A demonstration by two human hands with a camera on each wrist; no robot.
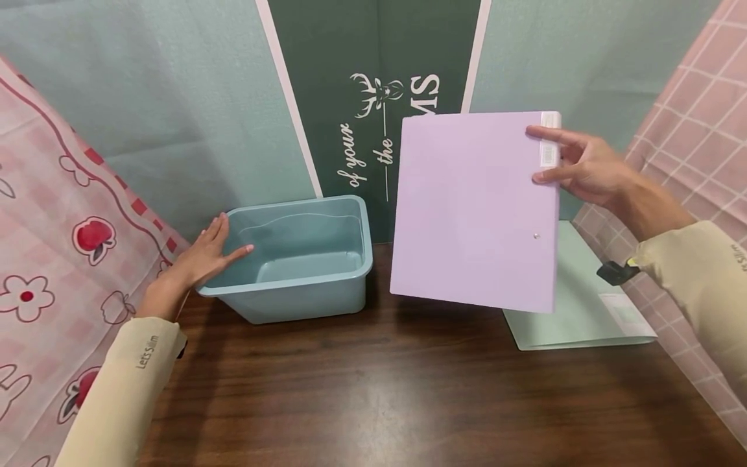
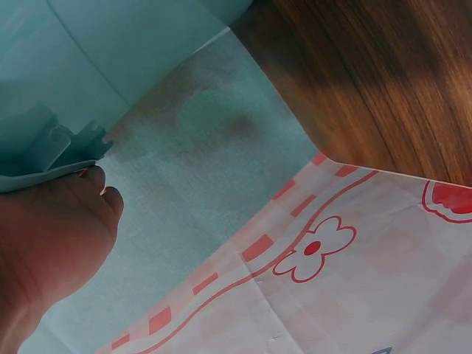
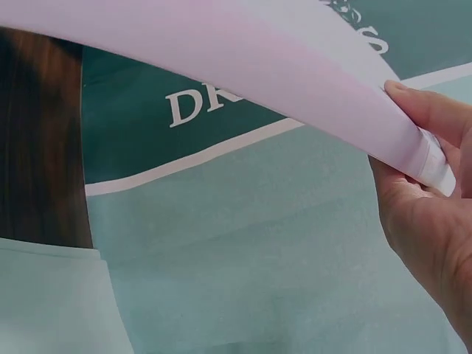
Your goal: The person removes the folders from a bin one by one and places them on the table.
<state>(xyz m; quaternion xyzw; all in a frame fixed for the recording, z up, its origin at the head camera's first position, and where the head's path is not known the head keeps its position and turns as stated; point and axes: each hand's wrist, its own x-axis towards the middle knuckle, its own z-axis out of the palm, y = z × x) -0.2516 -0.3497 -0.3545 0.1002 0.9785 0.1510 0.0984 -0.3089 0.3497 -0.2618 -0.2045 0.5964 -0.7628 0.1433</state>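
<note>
A flat, pale purple file folder (image 1: 475, 211) with a barcode label is raised upright over the right half of the table. My right hand (image 1: 595, 168) pinches its upper right edge, fingers on the near face; the right wrist view shows the folder (image 3: 295, 81) edge-on between thumb and fingers. On the left, my left hand (image 1: 204, 259) rests at the left rim of a blue plastic bin (image 1: 292, 301), fingers extended and thumb spread over the inside. Part of this hand (image 2: 63, 236) shows below the rim in the left wrist view.
A pale green folder (image 1: 583, 318) lies on the dark wooden table (image 1: 362, 395) at the right, partly behind the purple one. A green printed cloth (image 1: 373, 39) hangs behind, with pink patterned cloth (image 1: 41, 240) at the left and pink tile-patterned cloth (image 1: 688, 123) at the right.
</note>
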